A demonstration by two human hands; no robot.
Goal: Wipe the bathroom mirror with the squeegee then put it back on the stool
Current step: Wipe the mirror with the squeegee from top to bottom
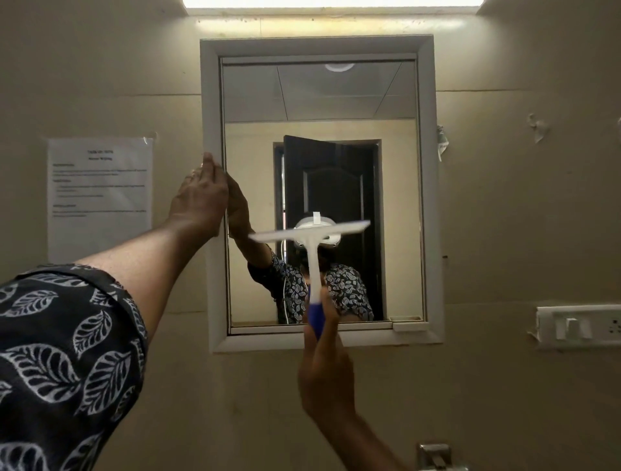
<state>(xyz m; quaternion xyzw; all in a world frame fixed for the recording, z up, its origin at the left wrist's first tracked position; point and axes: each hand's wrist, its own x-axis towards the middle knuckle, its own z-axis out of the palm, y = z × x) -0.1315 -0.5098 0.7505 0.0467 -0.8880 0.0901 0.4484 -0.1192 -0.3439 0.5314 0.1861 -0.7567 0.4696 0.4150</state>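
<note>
The bathroom mirror (pixel 396 201) hangs on the beige wall in a white frame (pixel 428 188). My right hand (pixel 326 366) grips the blue handle of a white squeegee (pixel 311 235), held upright in front of the lower half of the glass. Its blade is slightly tilted, with the right end higher. My left hand (pixel 200 198) rests flat against the left side of the frame, fingers on its inner edge. The stool is out of view.
A printed paper sheet (pixel 99 198) is taped to the wall left of the mirror. A white switch and socket plate (pixel 578 326) sits at the lower right. A metal fitting (pixel 435 455) shows at the bottom edge. A light strip (pixel 332 3) glows above.
</note>
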